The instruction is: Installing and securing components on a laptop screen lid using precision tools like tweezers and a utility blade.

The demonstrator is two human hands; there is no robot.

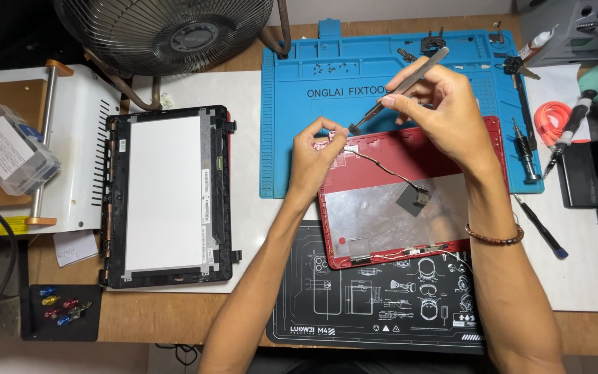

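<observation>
Both hands worked at the upper left corner of the red plastic laptop lid (pixel 410 156) on the blue silicone mat (pixel 299 125). My left hand (pixel 316 156) pinched a small part there, and my right hand (pixel 444 104) was closed around grey metal tweezers (pixel 399 86), tips just beside it.

An electronics repair workshop: blue repair mat (pixel 292 138), screwdrivers (pixel 524 149), stripped screen panel (pixel 167 197) on a cluttered bench (pixel 174 315).

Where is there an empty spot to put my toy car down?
Bare white sheet right of the red cover; bare wood below the screen panel. The blue mat is crowded with hands and tools.
</observation>
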